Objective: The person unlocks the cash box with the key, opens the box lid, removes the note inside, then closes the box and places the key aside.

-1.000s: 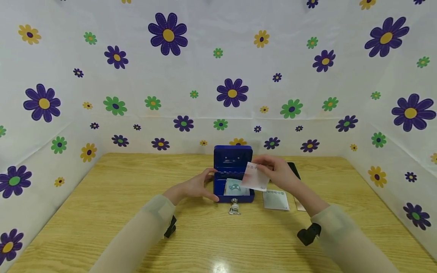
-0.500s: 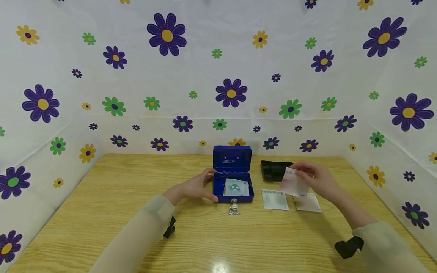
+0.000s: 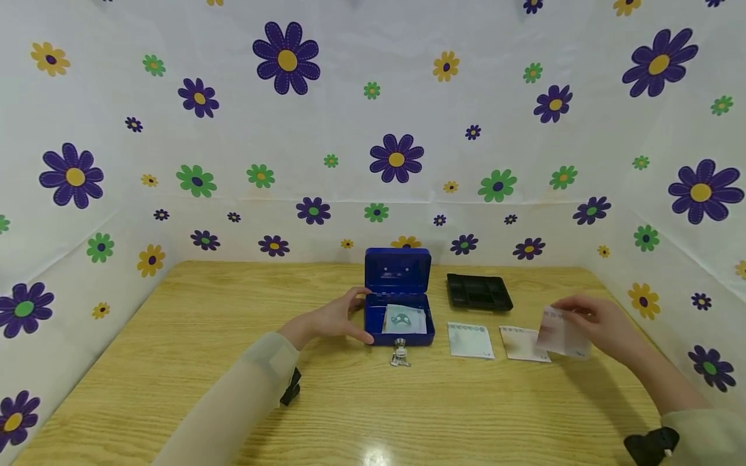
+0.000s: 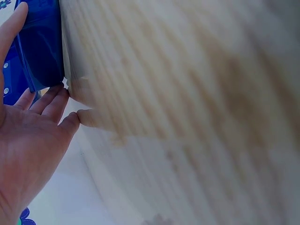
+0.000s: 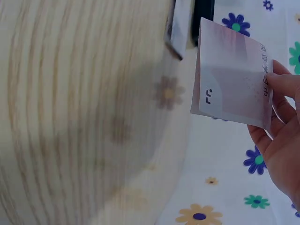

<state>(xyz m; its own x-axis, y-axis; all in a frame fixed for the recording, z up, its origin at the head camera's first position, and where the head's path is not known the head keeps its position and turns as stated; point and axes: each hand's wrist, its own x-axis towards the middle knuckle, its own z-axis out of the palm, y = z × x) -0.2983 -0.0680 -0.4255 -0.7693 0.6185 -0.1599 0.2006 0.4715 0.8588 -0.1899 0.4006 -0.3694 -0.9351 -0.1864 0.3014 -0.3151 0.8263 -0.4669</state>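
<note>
Left hand (image 3: 333,320) grips blue box (image 3: 415,340), greenish note (image 3: 405,320) inside; right hand (image 3: 603,323) pinches pinkish note (image 3: 563,338); black tray (image 3: 479,292) near box.

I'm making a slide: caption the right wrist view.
A right hand pinches a folded pinkish note above the table.

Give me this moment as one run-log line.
left hand: touching open blue box; right hand: holding pink note above table; in box: teal note; on table: green note, tan note, black tray
</note>
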